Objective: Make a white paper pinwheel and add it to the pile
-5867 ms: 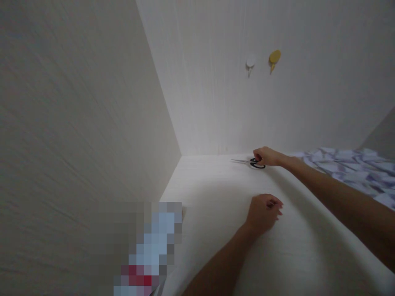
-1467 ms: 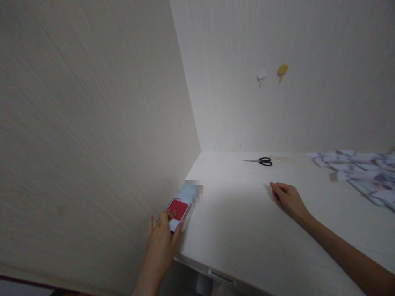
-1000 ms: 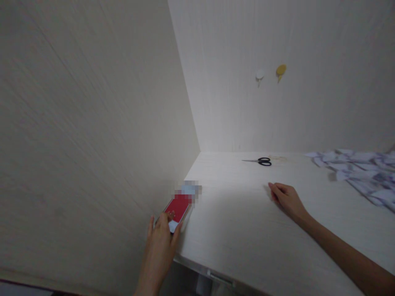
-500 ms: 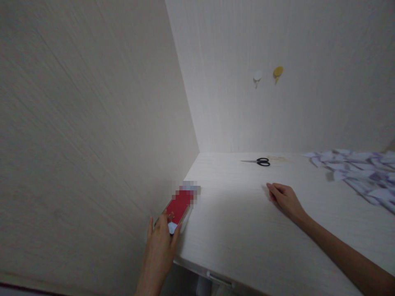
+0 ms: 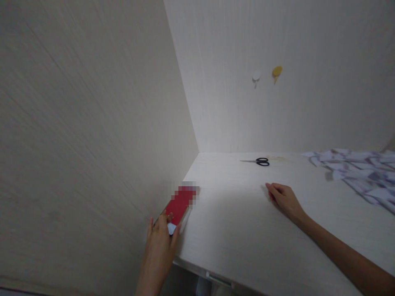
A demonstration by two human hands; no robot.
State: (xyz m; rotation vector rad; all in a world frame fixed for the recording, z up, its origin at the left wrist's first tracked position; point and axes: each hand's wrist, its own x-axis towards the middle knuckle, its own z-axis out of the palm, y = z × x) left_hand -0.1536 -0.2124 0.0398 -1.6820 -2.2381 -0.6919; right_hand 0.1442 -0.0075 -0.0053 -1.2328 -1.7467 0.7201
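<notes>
A phone [image 5: 180, 204] with a red screen lies at the left edge of the white desk [image 5: 240, 230], against the side wall. My left hand [image 5: 160, 242] rests over its near end, fingers spread, one fingertip on the screen. My right hand [image 5: 284, 199] lies on the desk further right, fingers loosely curled, holding nothing. Black-handled scissors [image 5: 257, 162] lie by the back wall, beyond my right hand and apart from it.
A crumpled white and purple patterned cloth [image 5: 358, 172] lies at the back right of the desk. A white hook [image 5: 256, 77] and a yellow hook [image 5: 277, 72] are stuck on the back wall. The side wall stands close on the left.
Seconds ago my right hand was at the scissors; it has since drawn back to the desk. My left hand moved to the phone, whose screen shows more red now.
</notes>
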